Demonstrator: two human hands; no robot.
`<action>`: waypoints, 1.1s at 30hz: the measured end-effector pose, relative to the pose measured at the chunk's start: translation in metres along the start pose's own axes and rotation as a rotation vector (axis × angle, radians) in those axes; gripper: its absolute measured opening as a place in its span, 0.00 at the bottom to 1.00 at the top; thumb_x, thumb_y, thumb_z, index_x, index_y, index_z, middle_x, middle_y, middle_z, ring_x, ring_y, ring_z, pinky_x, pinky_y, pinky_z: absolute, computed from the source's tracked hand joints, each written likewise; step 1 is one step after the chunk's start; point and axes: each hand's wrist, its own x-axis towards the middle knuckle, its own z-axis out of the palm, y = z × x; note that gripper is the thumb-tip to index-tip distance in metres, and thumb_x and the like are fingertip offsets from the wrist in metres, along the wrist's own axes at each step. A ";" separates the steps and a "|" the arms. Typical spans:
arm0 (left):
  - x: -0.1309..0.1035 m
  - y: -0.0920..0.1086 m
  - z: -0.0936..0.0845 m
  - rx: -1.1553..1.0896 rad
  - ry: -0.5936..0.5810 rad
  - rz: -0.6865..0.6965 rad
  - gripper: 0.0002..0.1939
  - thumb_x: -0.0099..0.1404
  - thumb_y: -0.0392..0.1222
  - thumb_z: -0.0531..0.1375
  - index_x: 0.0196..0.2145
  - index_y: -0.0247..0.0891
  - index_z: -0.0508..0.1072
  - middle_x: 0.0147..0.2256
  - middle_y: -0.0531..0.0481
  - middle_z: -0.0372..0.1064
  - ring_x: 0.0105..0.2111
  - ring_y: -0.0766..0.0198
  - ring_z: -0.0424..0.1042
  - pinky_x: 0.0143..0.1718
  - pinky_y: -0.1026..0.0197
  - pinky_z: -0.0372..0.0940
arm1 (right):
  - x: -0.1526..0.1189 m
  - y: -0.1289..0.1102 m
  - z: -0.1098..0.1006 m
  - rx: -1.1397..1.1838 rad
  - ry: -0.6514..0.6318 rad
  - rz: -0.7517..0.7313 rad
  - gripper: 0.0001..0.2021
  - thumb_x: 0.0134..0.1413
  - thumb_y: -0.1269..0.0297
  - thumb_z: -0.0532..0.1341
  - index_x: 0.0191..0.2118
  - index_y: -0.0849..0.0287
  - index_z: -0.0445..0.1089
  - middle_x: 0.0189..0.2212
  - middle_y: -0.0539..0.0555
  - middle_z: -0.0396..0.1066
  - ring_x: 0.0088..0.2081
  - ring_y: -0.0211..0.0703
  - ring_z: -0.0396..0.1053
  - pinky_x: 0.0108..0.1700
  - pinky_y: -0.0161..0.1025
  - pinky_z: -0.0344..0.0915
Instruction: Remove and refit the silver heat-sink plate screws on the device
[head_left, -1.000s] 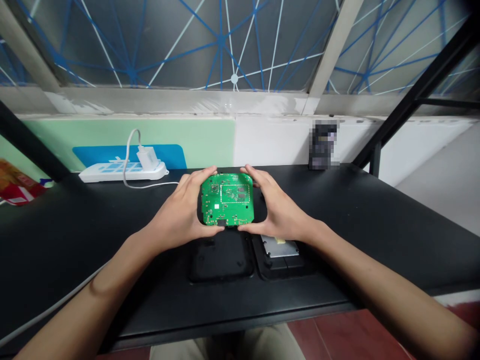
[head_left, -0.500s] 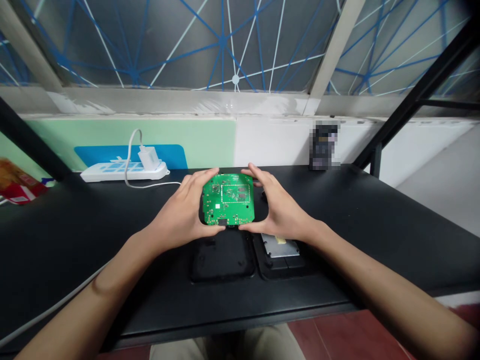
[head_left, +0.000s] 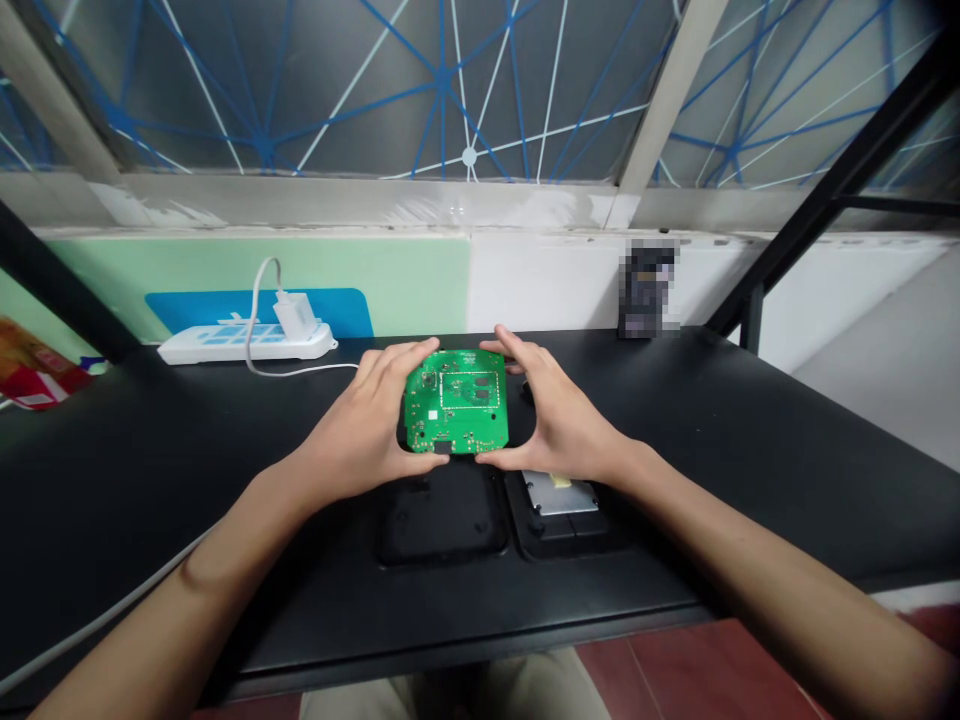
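A green circuit board (head_left: 461, 405) is held up above the table, its face with small components turned toward me. My left hand (head_left: 365, 415) grips its left side, fingers at the top edge and thumb along the bottom. On the other side my right hand (head_left: 559, 415) holds it the same way, thumb under the lower right corner. Below the board lies a black plastic cover (head_left: 444, 515), flat on the table. Beside it, partly hidden by my right hand, rests a second black casing half (head_left: 574, 545) carrying a silver metal plate (head_left: 562, 495).
A white power strip (head_left: 210, 343) with a plugged-in charger (head_left: 296, 316) and white cable lies at the back left of the black table (head_left: 750, 450). At far left is a red snack packet (head_left: 41, 370). A pixelated dark object (head_left: 647, 292) stands against the wall.
The circuit board has tilted slightly in my hands, its lower edge now a touch lower. Both hands keep their hold, and the view has shifted very little.
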 end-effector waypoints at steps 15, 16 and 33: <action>0.002 0.019 -0.001 0.224 0.037 0.077 0.56 0.57 0.50 0.72 0.72 0.48 0.42 0.67 0.40 0.55 0.65 0.34 0.54 0.68 0.29 0.40 | 0.002 -0.021 0.003 -0.171 0.045 -0.114 0.57 0.52 0.50 0.69 0.74 0.51 0.26 0.66 0.66 0.55 0.66 0.65 0.57 0.63 0.67 0.64; 0.002 0.020 -0.001 0.228 0.033 0.087 0.56 0.57 0.50 0.72 0.72 0.47 0.42 0.67 0.40 0.56 0.65 0.35 0.54 0.68 0.29 0.39 | 0.002 -0.021 0.004 -0.171 0.043 -0.112 0.57 0.52 0.50 0.69 0.74 0.50 0.26 0.67 0.66 0.55 0.66 0.65 0.57 0.63 0.67 0.64; 0.004 0.022 -0.003 -0.061 0.212 0.013 0.60 0.53 0.53 0.75 0.70 0.50 0.40 0.64 0.37 0.55 0.61 0.38 0.61 0.62 0.33 0.60 | 0.000 -0.021 0.005 0.127 0.041 -0.052 0.63 0.46 0.44 0.71 0.73 0.46 0.23 0.73 0.64 0.45 0.72 0.62 0.50 0.68 0.67 0.59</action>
